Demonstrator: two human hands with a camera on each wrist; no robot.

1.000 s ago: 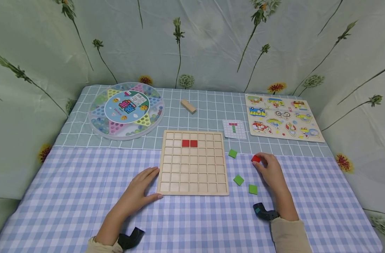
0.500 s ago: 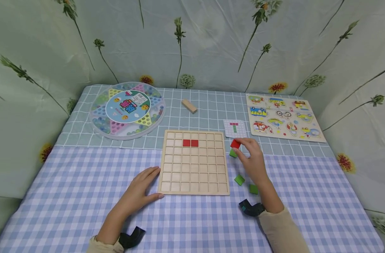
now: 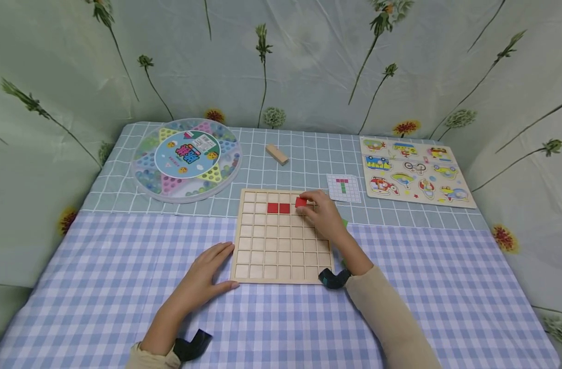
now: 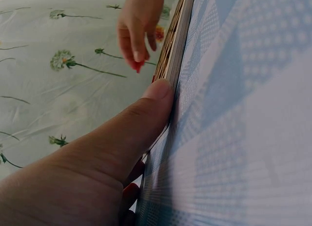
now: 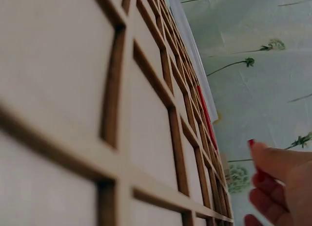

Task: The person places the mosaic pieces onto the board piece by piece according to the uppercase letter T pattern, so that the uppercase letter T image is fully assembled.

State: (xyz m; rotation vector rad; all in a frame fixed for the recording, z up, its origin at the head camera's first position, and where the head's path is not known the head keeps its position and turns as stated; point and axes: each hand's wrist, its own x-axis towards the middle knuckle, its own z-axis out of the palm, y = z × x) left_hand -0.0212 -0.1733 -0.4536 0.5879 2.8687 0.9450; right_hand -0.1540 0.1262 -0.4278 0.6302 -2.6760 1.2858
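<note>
Perhaps the likeliest slip is a held red tile (image 3: 301,202) landing askew on a divider of the wooden board (image 3: 271,243), since the right-hand grip (image 3: 326,218) pinches it above the far part and its fingers hide some cells. The wrist device (image 3: 334,279), overlapping the near right corner in the head view, might snag the board if lowered. Grasping nothing, the left-hand grip (image 3: 207,274) lies with fingers extended, its thumb and fingertips at the board's left edge; an uneven push there could shift everything. Counted, red tiles number three: the pinched one, plus a seated pair (image 3: 278,208) side by side in the second row from the far edge. Parts of two green tiles (image 3: 345,223) show past the right arm; whether more are hidden, I cannot tell. Beyond sit one pattern card (image 3: 350,195), one wooden block (image 3: 276,154), one round game (image 3: 187,155) and one picture puzzle (image 3: 414,174).
</note>
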